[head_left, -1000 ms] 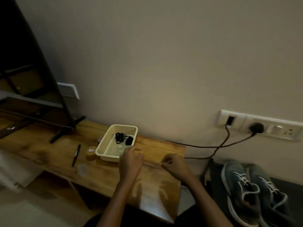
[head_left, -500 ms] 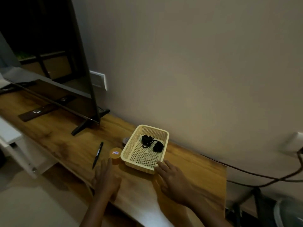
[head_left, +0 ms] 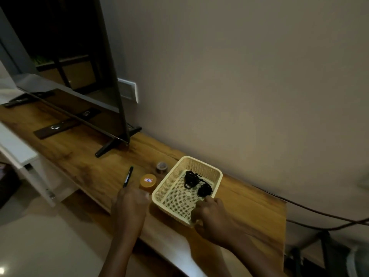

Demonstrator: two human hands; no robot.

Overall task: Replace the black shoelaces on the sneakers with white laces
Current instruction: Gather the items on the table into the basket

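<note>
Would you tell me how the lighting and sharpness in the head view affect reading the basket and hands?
Head view: dim, warm light; the black laces in the cream basket read only as dark coils; the left hand and right hand are dark and soft-edged, so each grip is unclear; wide-angle distortion slants the television.

Two hands were counted: a left hand (head_left: 129,204) and a right hand (head_left: 215,214). One basket (head_left: 201,162) was seen, and in it two bundles of black lace were counted: a far bundle (head_left: 190,179) and a near bundle (head_left: 205,190). One table (head_left: 79,156) was seen, and on it one pen (head_left: 127,176), one jar (head_left: 148,180) and one small roll (head_left: 161,166) were counted. One TV (head_left: 69,56) and one wall plate (head_left: 127,90) were noted. Two cables were made out at the right: an upper cable (head_left: 319,211) and a lower cable (head_left: 329,228).
</note>
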